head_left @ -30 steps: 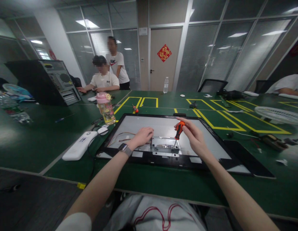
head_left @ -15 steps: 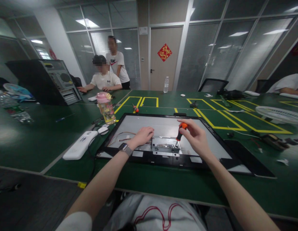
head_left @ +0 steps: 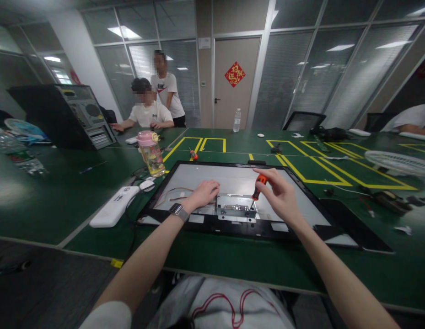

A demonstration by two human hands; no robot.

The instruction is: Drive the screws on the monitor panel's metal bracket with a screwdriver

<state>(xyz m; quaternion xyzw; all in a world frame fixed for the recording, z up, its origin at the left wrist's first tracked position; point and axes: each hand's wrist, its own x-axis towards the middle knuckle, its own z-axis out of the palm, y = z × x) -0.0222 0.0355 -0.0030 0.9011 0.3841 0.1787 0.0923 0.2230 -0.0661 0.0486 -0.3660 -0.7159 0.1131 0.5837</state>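
Observation:
A monitor panel (head_left: 185, 173) with a black frame lies back-up on the green table (head_left: 61, 201). A small metal bracket (head_left: 235, 205) sits near its front edge. My right hand (head_left: 279, 194) is closed on an orange-and-black screwdriver (head_left: 257, 186), tip down on the bracket's right end. My left hand (head_left: 202, 193), a watch on the wrist, rests on the panel with curled fingers beside the bracket's left side. Thin wires (head_left: 173, 194) run across the panel to the left.
A pink-lidded bottle (head_left: 151, 154), a white device (head_left: 113, 207) and a mouse (head_left: 147, 185) lie left of the panel. A black computer case (head_left: 64, 116) stands at far left, a fan grille (head_left: 399, 163) at right. Two people are at the far left end.
My right hand has tilted the screwdriver handle slightly to the right and turned a little. My left hand has stayed in place.

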